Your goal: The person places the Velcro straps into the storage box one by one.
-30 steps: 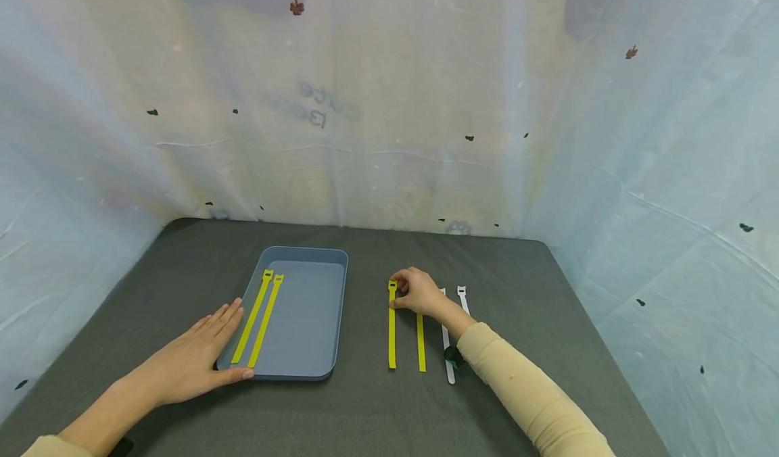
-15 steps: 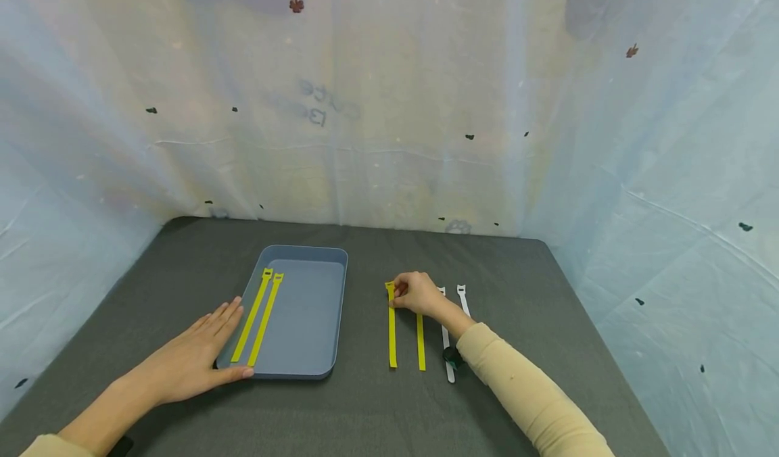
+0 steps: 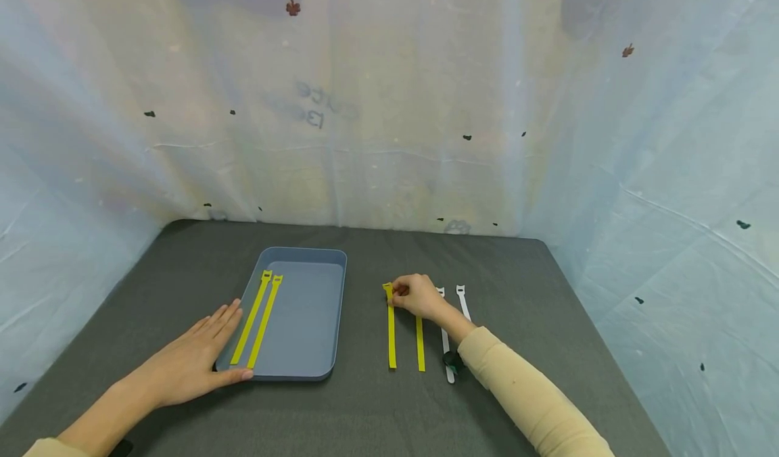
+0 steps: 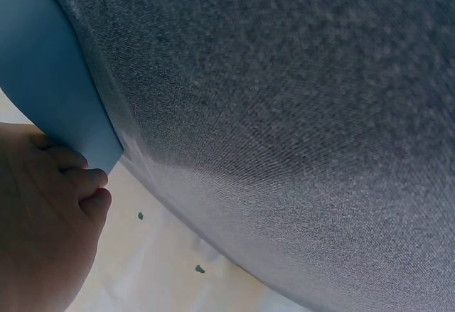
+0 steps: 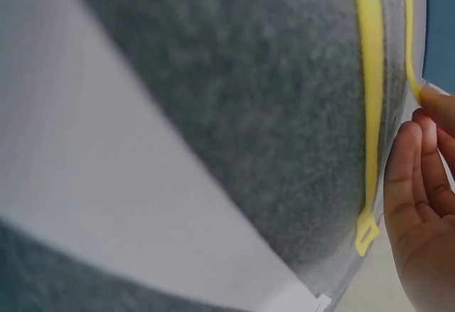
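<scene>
My right hand [image 3: 420, 296] pinches a yellow hook-and-loop cable tie [image 3: 391, 339] near its slotted head. In the right wrist view this tie [image 5: 409, 35] bends up to the fingertips; its tail lies along the table. Under the hand lies another yellow cable tie [image 3: 420, 349], partly hidden in the head view, its slotted head [image 5: 367, 234] showing in the right wrist view. At the left, my left hand [image 3: 189, 359] rests with extended fingers along the side of a blue-grey tray [image 3: 304, 328]. Two yellow cable ties, one [image 3: 251, 318] beside the other [image 3: 266, 322], lie inside the tray.
Two white cable ties, one [image 3: 445, 339] partly under the right wrist and the other [image 3: 461, 296] farther right, lie on the dark grey cloth-covered table [image 3: 341, 416]. A pale plastic sheet [image 3: 389, 139] hangs behind and at both sides.
The head end of the gripped yellow tie has shifted slightly left and tilted, and my right hand has dropped a little. My left hand and the tray have stayed put.
</scene>
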A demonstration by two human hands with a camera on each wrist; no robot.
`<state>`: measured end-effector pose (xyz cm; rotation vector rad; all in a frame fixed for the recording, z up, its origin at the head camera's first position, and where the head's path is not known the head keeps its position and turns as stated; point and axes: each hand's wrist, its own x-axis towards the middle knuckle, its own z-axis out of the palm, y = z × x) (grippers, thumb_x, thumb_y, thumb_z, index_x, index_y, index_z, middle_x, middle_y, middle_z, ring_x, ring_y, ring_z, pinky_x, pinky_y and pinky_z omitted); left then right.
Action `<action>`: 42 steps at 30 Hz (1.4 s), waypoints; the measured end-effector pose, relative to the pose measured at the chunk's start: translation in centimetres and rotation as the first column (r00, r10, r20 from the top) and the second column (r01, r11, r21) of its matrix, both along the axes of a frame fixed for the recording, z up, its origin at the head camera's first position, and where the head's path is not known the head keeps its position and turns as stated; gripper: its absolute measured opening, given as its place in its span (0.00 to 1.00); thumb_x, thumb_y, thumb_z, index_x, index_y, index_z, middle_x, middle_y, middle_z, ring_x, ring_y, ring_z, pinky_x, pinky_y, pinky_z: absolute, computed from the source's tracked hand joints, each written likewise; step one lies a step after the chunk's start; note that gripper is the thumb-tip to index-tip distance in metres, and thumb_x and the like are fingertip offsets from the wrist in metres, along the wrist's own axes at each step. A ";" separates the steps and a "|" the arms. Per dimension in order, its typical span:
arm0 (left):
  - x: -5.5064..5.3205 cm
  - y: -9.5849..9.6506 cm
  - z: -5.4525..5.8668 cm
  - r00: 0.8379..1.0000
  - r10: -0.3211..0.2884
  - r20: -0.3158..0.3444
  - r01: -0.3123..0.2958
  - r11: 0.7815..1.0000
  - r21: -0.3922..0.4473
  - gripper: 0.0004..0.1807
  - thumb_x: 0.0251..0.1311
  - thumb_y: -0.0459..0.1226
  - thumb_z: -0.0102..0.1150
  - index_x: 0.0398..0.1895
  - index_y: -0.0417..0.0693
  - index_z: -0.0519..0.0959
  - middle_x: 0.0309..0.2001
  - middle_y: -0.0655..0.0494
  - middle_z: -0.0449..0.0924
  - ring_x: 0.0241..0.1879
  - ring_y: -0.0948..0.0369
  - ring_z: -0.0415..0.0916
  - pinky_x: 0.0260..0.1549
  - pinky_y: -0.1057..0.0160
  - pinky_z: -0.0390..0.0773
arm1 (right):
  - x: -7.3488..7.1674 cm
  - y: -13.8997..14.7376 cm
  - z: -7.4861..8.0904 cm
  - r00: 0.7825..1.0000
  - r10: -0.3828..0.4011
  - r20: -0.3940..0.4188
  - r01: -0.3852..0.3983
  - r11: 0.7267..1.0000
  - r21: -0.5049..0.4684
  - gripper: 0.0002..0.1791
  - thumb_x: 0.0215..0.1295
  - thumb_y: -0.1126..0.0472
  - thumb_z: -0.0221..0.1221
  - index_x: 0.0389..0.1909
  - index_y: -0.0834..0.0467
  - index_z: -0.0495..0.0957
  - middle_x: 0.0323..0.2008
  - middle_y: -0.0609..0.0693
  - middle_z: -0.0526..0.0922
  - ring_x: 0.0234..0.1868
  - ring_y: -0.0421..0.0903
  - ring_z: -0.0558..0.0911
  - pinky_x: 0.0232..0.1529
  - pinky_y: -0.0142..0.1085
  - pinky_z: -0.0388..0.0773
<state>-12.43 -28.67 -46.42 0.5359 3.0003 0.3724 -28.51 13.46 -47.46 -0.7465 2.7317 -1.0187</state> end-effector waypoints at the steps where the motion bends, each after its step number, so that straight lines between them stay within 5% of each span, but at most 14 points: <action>1: 0.0 0.0 0.0 1.000 0.000 -0.001 0.000 1.000 0.001 0.65 0.59 0.74 0.56 0.82 0.34 0.52 0.82 0.35 0.48 0.79 0.35 0.51 0.71 0.31 0.59 | 0.1 0.0 0.0 1.000 -0.002 0.002 0.002 1.000 -0.014 0.07 0.68 0.64 0.69 0.44 0.61 0.87 0.36 0.48 0.88 0.33 0.39 0.83 0.34 0.32 0.81; 11: 0.0 -0.1 -0.1 1.000 0.002 -0.001 -0.002 1.000 0.011 0.64 0.60 0.74 0.56 0.82 0.34 0.52 0.82 0.36 0.47 0.79 0.36 0.50 0.71 0.32 0.58 | 0.8 -0.1 0.3 0.993 -0.065 0.096 0.079 0.984 -0.158 0.10 0.72 0.61 0.65 0.49 0.60 0.88 0.38 0.50 0.89 0.33 0.43 0.85 0.32 0.35 0.82; 20: 0.0 -0.1 -0.1 1.000 0.006 -0.011 -0.006 1.000 0.001 0.65 0.59 0.74 0.56 0.82 0.34 0.52 0.82 0.36 0.48 0.79 0.36 0.50 0.71 0.32 0.59 | 1.5 -0.6 0.6 0.972 -0.088 0.219 0.159 0.930 -0.331 0.12 0.75 0.63 0.62 0.54 0.65 0.84 0.45 0.57 0.88 0.40 0.52 0.89 0.44 0.46 0.89; 31: 0.0 0.0 -0.1 1.000 0.008 -0.006 -0.008 1.000 -0.002 0.65 0.59 0.75 0.56 0.82 0.35 0.52 0.82 0.36 0.48 0.79 0.37 0.50 0.71 0.32 0.59 | 2.0 -0.8 1.5 0.952 -0.098 0.289 0.214 0.889 -0.404 0.15 0.75 0.64 0.61 0.56 0.68 0.82 0.46 0.62 0.86 0.42 0.57 0.88 0.46 0.54 0.88; 42: 0.0 -0.1 -0.4 1.000 0.011 0.005 -0.011 1.000 0.013 0.65 0.59 0.74 0.56 0.83 0.35 0.51 0.82 0.37 0.47 0.79 0.37 0.49 0.72 0.31 0.57 | 1.9 -1.1 2.2 0.949 -0.083 0.304 0.222 0.862 -0.456 0.13 0.75 0.66 0.61 0.56 0.67 0.81 0.46 0.58 0.83 0.41 0.47 0.86 0.48 0.52 0.88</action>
